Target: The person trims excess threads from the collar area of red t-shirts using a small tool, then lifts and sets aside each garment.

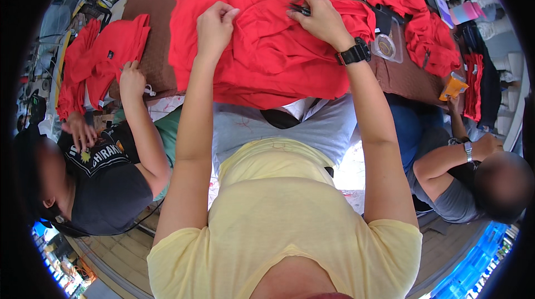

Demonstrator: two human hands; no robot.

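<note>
A large red garment lies bunched over the table's near edge and my lap. My left hand is closed in a pinch at its upper left, with a fold of the red cloth at its fingertips. To the right, my right hand is closed around small black thread snips, their tips pointing left just above the cloth. The handles are partly hidden by my fingers. A black watch is on my right wrist.
A co-worker's hand at left is by another red garment. At right, another person's hand is near an orange packet. A clear plastic box and more red garments lie right of my work, on brown cloth.
</note>
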